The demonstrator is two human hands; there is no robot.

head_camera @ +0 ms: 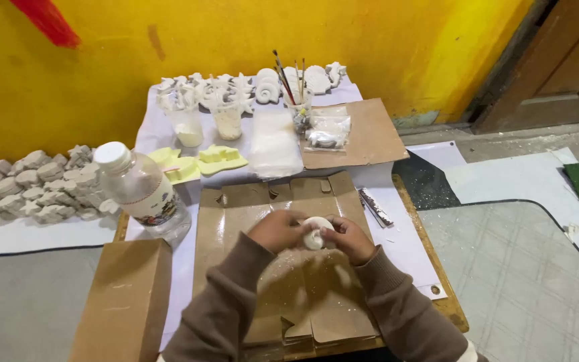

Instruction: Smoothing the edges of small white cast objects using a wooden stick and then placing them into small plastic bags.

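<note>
While both hands meet over the middle of the desk (pixel 413 258), the left hand (pixel 277 231) and the right hand (pixel 348 238) hold a small white plaster piece (pixel 315 232) between them, the fingers of each curled and pinching it from either side. Brown sleeves run back toward the near edge. Under the hands lies a flattened cardboard sheet (pixel 303 295) dusted with white powder. At the near left stands a brown cardboard box (pixel 125 305). Just beyond it, left of the hands, a clear plastic bottle (pixel 141 191) with a white cap leans slightly. To the right of the cardboard sheet a thin metal strip (pixel 374 206) rests on the white covering. Farther off lie two pale yellow moulds (pixel 199 163), a stack of clear plastic bags (pixel 274 144) and another cardboard sheet (pixel 366 137) carrying small packets (pixel 328 131). Behind these stand two clear cups (pixel 208 122) of powder and a cup of paintbrushes (pixel 295 90). At the far edge, against the yellow wall (pixel 236 33), sits a row of white plaster figures (pixel 256 84). On the floor at far left, more grey-white figures (pixel 35 184) lie heaped.
</note>
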